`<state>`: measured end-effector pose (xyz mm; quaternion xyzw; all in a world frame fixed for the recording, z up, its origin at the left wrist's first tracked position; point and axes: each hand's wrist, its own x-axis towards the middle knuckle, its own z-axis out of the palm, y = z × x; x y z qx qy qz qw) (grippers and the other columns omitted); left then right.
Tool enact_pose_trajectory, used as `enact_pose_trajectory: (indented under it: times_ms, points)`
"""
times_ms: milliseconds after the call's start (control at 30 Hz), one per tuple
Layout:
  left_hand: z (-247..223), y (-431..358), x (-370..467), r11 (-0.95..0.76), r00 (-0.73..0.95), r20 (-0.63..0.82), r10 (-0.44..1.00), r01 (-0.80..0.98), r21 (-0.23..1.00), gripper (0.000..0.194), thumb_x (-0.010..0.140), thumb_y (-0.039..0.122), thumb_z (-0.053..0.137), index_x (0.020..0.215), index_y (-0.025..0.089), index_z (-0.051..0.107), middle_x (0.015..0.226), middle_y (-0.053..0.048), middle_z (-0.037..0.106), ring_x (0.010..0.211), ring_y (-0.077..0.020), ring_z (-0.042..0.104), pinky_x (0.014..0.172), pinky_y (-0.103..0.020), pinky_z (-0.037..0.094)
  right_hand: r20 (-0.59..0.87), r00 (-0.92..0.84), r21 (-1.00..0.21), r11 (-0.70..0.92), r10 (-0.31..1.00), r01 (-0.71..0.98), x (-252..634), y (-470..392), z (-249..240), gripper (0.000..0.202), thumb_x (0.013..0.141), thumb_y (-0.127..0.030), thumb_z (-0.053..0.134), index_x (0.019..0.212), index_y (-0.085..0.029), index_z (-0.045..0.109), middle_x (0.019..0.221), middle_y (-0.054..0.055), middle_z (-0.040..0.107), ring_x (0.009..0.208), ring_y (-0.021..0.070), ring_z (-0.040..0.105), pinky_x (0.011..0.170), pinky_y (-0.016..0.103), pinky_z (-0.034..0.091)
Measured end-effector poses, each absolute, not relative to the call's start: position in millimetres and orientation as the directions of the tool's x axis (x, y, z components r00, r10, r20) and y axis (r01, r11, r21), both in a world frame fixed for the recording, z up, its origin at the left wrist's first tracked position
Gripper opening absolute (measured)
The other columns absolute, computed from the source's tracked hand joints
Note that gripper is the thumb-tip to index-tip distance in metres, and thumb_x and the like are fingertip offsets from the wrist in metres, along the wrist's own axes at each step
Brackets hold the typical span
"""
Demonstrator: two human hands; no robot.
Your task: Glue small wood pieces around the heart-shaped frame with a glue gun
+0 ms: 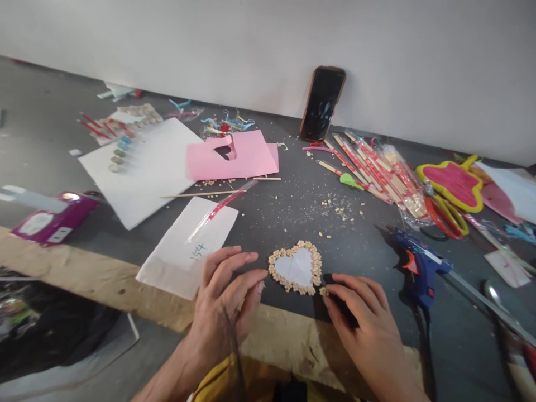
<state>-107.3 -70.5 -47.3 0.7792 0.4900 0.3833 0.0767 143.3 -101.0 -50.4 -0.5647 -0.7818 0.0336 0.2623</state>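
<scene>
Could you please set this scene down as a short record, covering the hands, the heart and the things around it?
Heart: flat on the dark tabletop, white centre, beige pieces along its border
Left hand: just left of the heart, fingers curved
Right hand: appears to pinch a small beige cluster by the heart's lower right
Right side: blue glue gun
Left side: white sheet with green writing
Behind: pink paper; phone leaning against the wall

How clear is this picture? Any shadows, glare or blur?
In the head view: the heart is fairly clear; a dark shadow lies left of the glue gun; the phone shows pale screen reflections; the dark bundle at lower left looks blurred.
</scene>
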Motion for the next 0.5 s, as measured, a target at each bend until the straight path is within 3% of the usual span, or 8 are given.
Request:
enact_pose_trajectory:
  times_ms: [500]
  points:
    - [-51.0, -69.9, -104.3, -0.525, 0.233, 0.534, 0.813, 0.692, 0.496, 0.022, 0.081, 0.002, 0.059, 0.094, 0.02, 0.064, 0.108, -0.007, 0.062, 0.112, -0.0266, 0.049, 0.093, -0.047, 0.045, 0.369, -0.233, -0.33, 0.361, 0.9, 0.872, 144.7, -103.0, -52.9, 0.011, 0.084, -0.026, 0.062, 0.095, -0.023, 0.063, 0.103, 0.006, 0.067, 0.096, 0.0223, 0.059, 0.084, 0.04, 0.051]
